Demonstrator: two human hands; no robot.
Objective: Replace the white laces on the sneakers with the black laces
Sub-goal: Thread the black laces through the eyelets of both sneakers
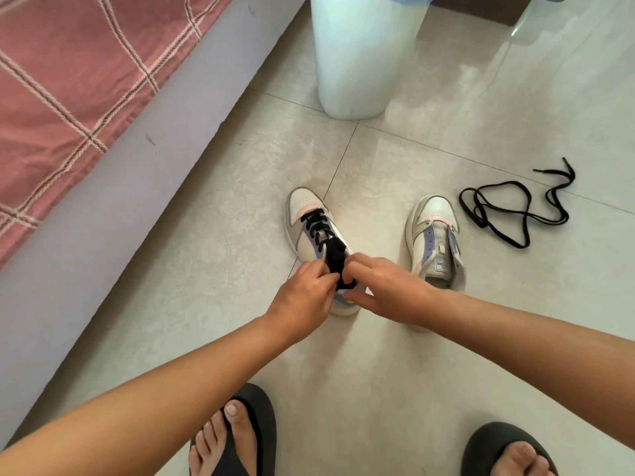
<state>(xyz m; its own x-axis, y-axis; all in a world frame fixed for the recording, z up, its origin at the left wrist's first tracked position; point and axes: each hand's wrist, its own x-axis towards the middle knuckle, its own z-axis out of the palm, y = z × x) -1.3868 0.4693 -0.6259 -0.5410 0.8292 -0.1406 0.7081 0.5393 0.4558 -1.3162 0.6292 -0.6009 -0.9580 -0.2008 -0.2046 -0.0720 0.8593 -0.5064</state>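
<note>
Floor, centre: left sneaker (309,228) laced in black. Left hand (302,297) and right hand (385,286) meet at its tongue, each grip pinching the black lace (335,255). Second sneaker (436,238) at 3 o'clock, eyelets bare. Spare black lace (512,211) loose further at 3 o'clock. White bin (360,56) at 12 o'clock.

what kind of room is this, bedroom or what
Most likely a bedroom at home. A bed with a pink checked cover runs along the left, a white bin with a blue liner stands on the pale tiled floor, and the person wears black house sandals.
</note>
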